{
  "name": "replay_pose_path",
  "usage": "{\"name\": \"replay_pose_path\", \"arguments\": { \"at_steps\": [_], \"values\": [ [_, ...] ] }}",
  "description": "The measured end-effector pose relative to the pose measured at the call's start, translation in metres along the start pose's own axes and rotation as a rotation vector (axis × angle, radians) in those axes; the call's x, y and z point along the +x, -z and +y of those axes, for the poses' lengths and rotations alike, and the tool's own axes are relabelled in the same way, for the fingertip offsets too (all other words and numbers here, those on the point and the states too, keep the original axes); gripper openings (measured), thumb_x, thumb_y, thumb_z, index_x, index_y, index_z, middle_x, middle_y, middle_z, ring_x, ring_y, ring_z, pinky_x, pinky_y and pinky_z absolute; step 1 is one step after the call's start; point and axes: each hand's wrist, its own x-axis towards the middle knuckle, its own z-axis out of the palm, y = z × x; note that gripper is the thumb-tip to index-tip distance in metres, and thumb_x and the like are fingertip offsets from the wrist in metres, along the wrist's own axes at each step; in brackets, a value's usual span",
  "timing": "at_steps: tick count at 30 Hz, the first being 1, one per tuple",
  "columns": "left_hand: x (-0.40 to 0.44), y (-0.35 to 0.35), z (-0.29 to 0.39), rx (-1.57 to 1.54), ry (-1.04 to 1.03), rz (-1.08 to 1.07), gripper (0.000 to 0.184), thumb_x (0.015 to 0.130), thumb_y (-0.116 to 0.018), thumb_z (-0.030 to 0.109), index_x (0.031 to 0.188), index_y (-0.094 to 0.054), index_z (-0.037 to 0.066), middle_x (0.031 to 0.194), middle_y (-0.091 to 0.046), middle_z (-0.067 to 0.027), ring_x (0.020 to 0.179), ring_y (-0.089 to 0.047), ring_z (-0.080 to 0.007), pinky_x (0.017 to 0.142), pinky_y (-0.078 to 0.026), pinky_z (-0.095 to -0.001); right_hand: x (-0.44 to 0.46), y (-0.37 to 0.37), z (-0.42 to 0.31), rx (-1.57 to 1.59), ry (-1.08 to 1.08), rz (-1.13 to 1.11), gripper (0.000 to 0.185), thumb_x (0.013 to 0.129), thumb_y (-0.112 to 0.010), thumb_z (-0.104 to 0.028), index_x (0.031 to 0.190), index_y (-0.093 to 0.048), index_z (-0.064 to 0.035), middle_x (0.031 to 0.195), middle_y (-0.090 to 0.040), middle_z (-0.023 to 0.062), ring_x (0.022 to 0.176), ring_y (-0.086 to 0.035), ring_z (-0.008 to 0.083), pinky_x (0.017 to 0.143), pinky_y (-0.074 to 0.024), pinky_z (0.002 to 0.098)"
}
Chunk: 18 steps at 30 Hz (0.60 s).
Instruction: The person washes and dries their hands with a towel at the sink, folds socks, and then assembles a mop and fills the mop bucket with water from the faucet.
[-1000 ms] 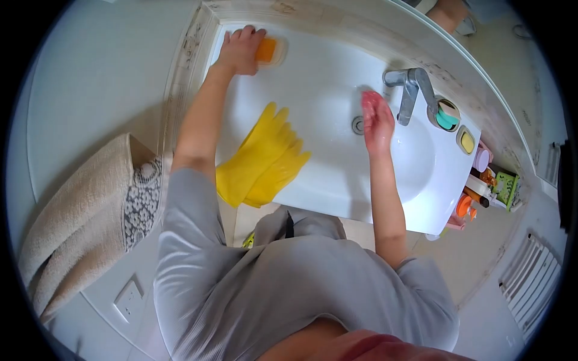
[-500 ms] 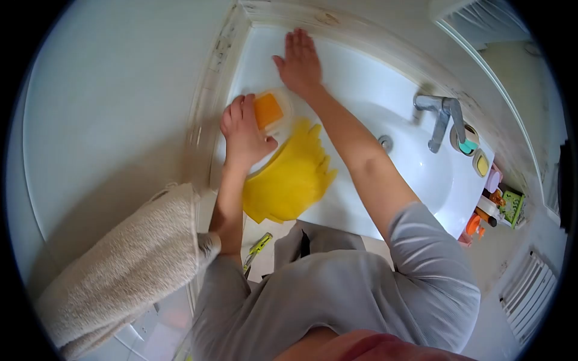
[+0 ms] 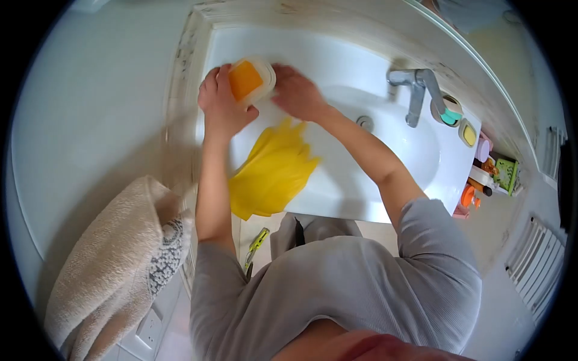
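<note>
At 11 o'clock, over the far left part of the white counter (image 3: 283, 39): one pale container (image 3: 265, 69) with an orange block (image 3: 245, 80) inside, tilted; whether it is clear of the surface cannot be told.

Hands, two, bare. Left hand (image 3: 224, 107): clamped on the container, fingers along its 9 o'clock side, thumb near the lower corner. Right hand (image 3: 298, 95): close by the 3 o'clock side of the container, blurred; whether it touches, and how far its fingers close, cannot be told.

Just 9 o'clock of centre: yellow rubber gloves (image 3: 274, 171), heaped, cuffs at the counter's front edge, fingers pointing to 1 o'clock.

At 2 o'clock, nearest to farthest: one drain (image 3: 365, 124); one chrome faucet (image 3: 415, 90); one round dish with a turquoise piece (image 3: 450, 115); one small dish with a yellow piece (image 3: 468, 133).

At 3 o'clock, beyond the counter's end: assorted bottles (image 3: 469, 195), one orange.

At 8 o'clock: one beige towel (image 3: 108, 259), hanging, with a grey patterned band.
</note>
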Motion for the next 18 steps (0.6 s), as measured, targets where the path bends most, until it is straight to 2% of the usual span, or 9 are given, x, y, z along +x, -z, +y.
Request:
{"name": "replay_pose_path", "arguments": {
  "at_steps": [2,6,10,11,13,15,16,17,18],
  "values": [
    [0.023,-0.028,-0.005,0.022,-0.02,-0.005,0.091,0.051,-0.077,0.02,0.134,-0.041,0.009,0.131,-0.043,-0.0164,0.12,-0.042,-0.037,0.1,-0.035,-0.0496,-0.038,0.018,0.043,-0.114,-0.13,0.178,0.058,0.086,-0.062,-0.03,0.134,-0.047,-0.0014,0.142,-0.045,0.0103,0.134,-0.038,0.0278,0.111,-0.032,0.0371],
    [0.062,-0.065,-0.006,0.129,-0.153,-0.069,0.09,0.052,-0.075,0.021,0.135,-0.042,0.012,0.133,-0.044,-0.0125,0.121,-0.042,-0.0358,0.101,-0.035,-0.0479,-0.136,0.041,0.081,-0.414,-0.386,0.296,0.066,0.086,-0.063,-0.026,0.141,-0.038,0.0001,0.147,-0.038,0.0167,0.137,-0.033,0.0321,0.113,-0.0292,0.042],
    [0.098,-0.083,-0.008,0.156,-0.25,-0.2,0.088,0.056,-0.073,0.018,0.137,-0.041,0.013,0.136,-0.043,-0.0103,0.125,-0.039,-0.0368,0.104,-0.033,-0.0495,-0.19,0.062,0.069,-0.364,-0.45,0.256,0.061,0.09,-0.059,-0.023,0.14,-0.039,0.0035,0.143,-0.041,0.0212,0.134,-0.037,0.0359,0.113,-0.0284,0.0441],
    [0.108,-0.084,-0.012,0.159,-0.248,-0.2,0.088,0.056,-0.073,0.018,0.137,-0.041,0.013,0.136,-0.043,-0.0103,0.125,-0.039,-0.0368,0.104,-0.033,-0.0495,-0.2,0.06,0.065,-0.219,-0.543,0.34,0.055,0.091,-0.058,-0.021,0.138,-0.042,0.0043,0.141,-0.045,0.0209,0.131,-0.042,0.0347,0.111,-0.0323,0.0435],
    [0.122,-0.078,-0.024,0.226,-0.437,-0.296,0.086,0.059,-0.075,0.017,0.138,-0.04,0.012,0.14,-0.04,-0.0112,0.13,-0.036,-0.0361,0.107,-0.03,-0.0532,-0.204,0.054,0.067,-0.053,-0.614,0.424,0.05,0.092,-0.056,-0.018,0.136,-0.044,0.0051,0.138,-0.048,0.0207,0.128,-0.047,0.0334,0.109,-0.0361,0.043],
    [0.116,-0.07,-0.031,0.224,-0.493,-0.17,0.08,0.064,-0.075,0.017,0.137,-0.041,0.011,0.138,-0.042,-0.0131,0.128,-0.04,-0.0358,0.105,-0.033,-0.0506,-0.207,0.048,0.072,0.971,-0.94,0.897,0.039,0.094,-0.052,-0.012,0.129,-0.051,0.0054,0.128,-0.057,0.0189,0.118,-0.056,0.0296,0.103,-0.0441,0.0393],
    [0.109,-0.064,-0.029,0.206,-0.564,-0.046,0.074,0.069,-0.074,0.017,0.136,-0.043,0.01,0.137,-0.044,-0.015,0.125,-0.043,-0.0354,0.104,-0.036,-0.0481,-0.204,0.056,0.076,1.334,-0.918,1.047,0.032,0.094,-0.05,-0.006,0.123,-0.054,0.0064,0.12,-0.062,0.0168,0.113,-0.06,0.0265,0.1,-0.0481,0.0369],
    [0.091,-0.056,-0.027,0.223,-0.543,-0.053,0.074,0.069,-0.074,0.017,0.136,-0.043,0.01,0.137,-0.044,-0.015,0.125,-0.043,-0.0354,0.104,-0.036,-0.0481,-0.208,0.054,0.094,1.775,-0.696,1.114,0.029,0.094,-0.049,-0.004,0.121,-0.055,0.0064,0.119,-0.063,0.017,0.113,-0.06,0.0273,0.1,-0.0489,0.0379],
    [0.063,-0.04,-0.016,0.081,-0.372,-0.016,0.065,0.075,-0.072,0.018,0.134,-0.046,0.008,0.133,-0.047,-0.0164,0.123,-0.045,-0.0358,0.102,-0.038,-0.0465,-0.211,0.052,0.112,2.203,-0.431,1.152,0.028,0.094,-0.048,-0.003,0.118,-0.057,0.0064,0.117,-0.064,0.0172,0.113,-0.06,0.0281,0.099,-0.0497,0.039]
  ]
}}
